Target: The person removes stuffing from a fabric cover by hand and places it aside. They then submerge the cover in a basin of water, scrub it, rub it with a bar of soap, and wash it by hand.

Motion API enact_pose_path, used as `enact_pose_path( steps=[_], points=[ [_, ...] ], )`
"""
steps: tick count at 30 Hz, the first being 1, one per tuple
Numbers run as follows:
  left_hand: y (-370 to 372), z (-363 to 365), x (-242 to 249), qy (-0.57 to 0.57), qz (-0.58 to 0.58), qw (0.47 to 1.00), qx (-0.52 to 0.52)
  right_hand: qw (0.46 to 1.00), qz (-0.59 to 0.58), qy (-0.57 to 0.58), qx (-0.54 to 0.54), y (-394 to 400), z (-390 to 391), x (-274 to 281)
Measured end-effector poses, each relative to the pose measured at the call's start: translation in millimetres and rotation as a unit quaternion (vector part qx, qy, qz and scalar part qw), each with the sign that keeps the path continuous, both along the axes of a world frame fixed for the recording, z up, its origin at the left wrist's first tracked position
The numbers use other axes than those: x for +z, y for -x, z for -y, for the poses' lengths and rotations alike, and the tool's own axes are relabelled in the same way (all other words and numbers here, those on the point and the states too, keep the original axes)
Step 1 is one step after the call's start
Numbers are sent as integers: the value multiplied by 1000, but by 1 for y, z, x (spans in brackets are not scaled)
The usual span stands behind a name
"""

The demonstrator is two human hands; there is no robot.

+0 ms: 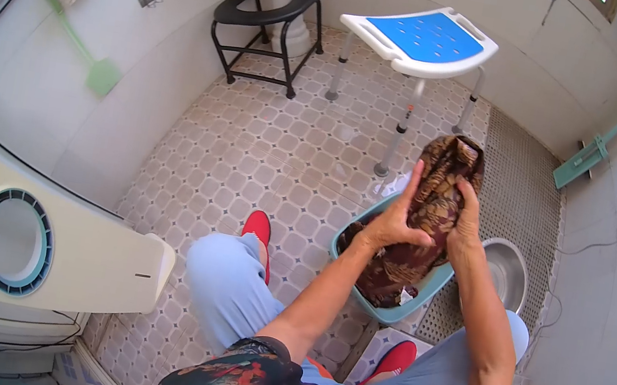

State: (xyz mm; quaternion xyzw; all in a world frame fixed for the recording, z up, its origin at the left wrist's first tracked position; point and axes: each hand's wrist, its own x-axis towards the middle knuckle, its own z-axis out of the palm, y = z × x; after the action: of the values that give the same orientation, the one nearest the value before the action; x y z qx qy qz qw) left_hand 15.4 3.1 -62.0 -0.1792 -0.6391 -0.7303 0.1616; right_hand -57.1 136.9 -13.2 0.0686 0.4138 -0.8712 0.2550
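Note:
Between my two hands is a bunched brown cloth (435,206) with a gold leaf-like pattern, lifted partly out of a light teal basin (391,315). My left hand (398,225) presses on the cloth's left side, fingers stretched upward and thumb across its front. On the opposite side my right hand (466,215) grips it with bent fingers. The cloth's lower part still lies in the basin. Its underside and whatever lies beneath it are hidden.
A metal basin (518,268) stands right of the teal one, on a drain mat (512,169). Ahead are a white shower stool (427,69) with a blue seat and a black-framed commode chair (272,19). A cream appliance (94,254) stands at left.

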Motion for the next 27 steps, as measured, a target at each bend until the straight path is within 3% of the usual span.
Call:
enact_pose_path(
  steps=[4, 12, 18, 22, 24, 27],
  points=[
    [-5, -11, 1, -11, 0, 999, -53, 999, 6, 24, 36, -7, -7, 16],
    [-12, -10, -5, -103, 71, 981, -150, 999, 14, -11, 32, 6, -10, -5],
    [5, -31, -36, -104, 94, 982, -123, 999, -28, -6, 22, 14, -11, -21],
    [-3, -32, -17, -159, 156, 964, -147, 999, -24, -22, 29, 28, -20, -40],
    [-5, -36, -26, -163, 168, 966, -107, 999, -19, -27, 34, 35, -18, -45],
    [-5, -50, -46, -179, 262, 946, -72, 974, 54, -189, 109, 26, -12, -17]
  ],
)
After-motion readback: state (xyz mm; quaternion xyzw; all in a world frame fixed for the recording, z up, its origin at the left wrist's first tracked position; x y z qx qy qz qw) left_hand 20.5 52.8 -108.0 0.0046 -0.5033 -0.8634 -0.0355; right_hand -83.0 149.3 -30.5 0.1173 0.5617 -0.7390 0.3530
